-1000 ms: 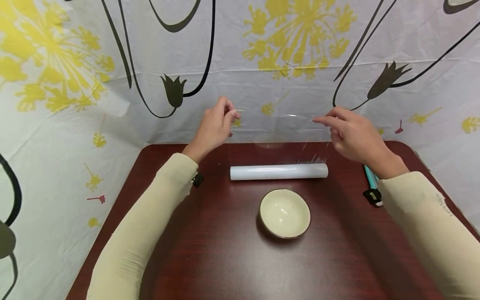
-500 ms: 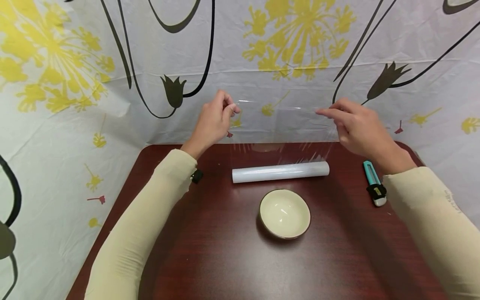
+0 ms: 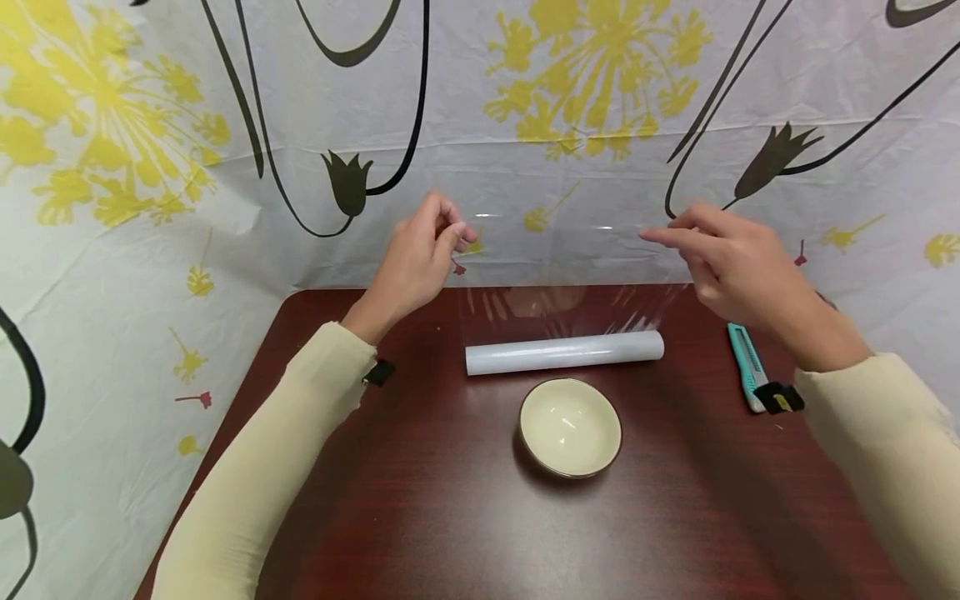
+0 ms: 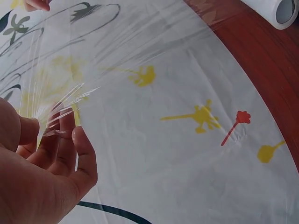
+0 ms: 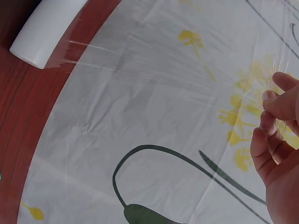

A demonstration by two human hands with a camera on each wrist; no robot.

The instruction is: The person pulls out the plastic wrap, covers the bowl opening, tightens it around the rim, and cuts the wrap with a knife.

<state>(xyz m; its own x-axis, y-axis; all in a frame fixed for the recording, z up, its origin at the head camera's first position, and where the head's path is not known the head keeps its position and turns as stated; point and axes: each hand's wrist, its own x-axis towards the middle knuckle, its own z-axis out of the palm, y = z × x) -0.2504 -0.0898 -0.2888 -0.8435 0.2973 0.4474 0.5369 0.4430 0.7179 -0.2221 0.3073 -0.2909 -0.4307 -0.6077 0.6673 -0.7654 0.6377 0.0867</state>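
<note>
A clear sheet of plastic wrap (image 3: pixel 555 258) stretches between both raised hands and runs down to its white roll (image 3: pixel 565 353), which lies on the table. My left hand (image 3: pixel 420 258) pinches one corner between thumb and fingers; in the left wrist view the film (image 4: pixel 70 95) gathers in creases at the fingertips. The opposite corner is pinched by my right hand (image 3: pixel 742 265), and the right wrist view shows faint folds of film (image 5: pixel 154 70) leading from the roll (image 5: pixel 49 30). Just in front of the roll stands a cream bowl (image 3: pixel 570 427) with a dark rim.
On the right of the dark red table (image 3: pixel 450 517) lies a turquoise box cutter (image 3: pixel 745 367), partly behind the right wrist's black strap. A patterned white cloth (image 3: pixel 465 100) hangs behind the table and along its left side.
Both hands rose with the film, then came down a little, and the right hand moved rightward. The roll turned slightly askew and shifted toward the bowl. More film shows creases.
</note>
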